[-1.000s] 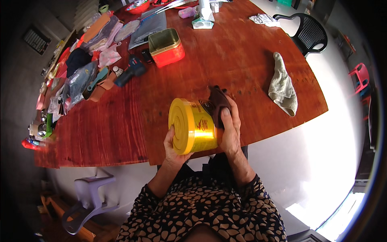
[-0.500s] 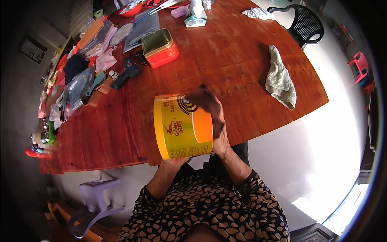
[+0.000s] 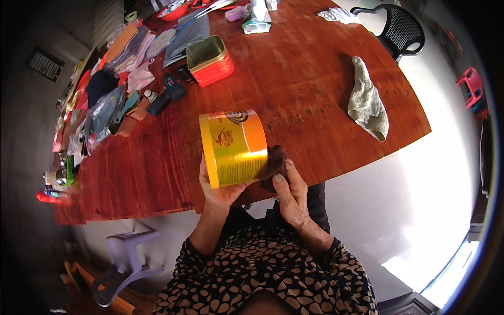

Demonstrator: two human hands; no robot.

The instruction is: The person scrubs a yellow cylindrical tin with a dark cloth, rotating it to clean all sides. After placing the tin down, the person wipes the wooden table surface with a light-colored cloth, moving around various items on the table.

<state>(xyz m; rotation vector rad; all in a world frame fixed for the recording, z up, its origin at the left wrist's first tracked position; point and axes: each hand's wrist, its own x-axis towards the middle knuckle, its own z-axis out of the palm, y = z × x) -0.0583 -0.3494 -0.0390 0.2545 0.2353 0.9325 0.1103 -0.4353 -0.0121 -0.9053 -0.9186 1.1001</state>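
Observation:
A yellow and orange cylindrical tub (image 3: 239,149) lies on its side in the air above the near edge of the table. My left hand (image 3: 216,190) grips it from below and the left, with the fingers partly hidden beneath it. My right hand (image 3: 291,195) pinches a dark brown cloth (image 3: 275,164), thumb on top. The cloth touches the tub's right end. A coil pattern and printing show on the tub's side.
On the reddish wooden table (image 3: 147,178) stand an open red tin (image 3: 212,65), a cordless drill (image 3: 169,94) and a pale towel (image 3: 366,102). Clothes and bags pile up at the left. A black chair (image 3: 396,32) is at the far right, a lilac chair (image 3: 126,257) near left.
My right hand has drawn the brown cloth down from the tub's upper right to its lower right end. The tub has risen slightly, and my left hand shows more at its left.

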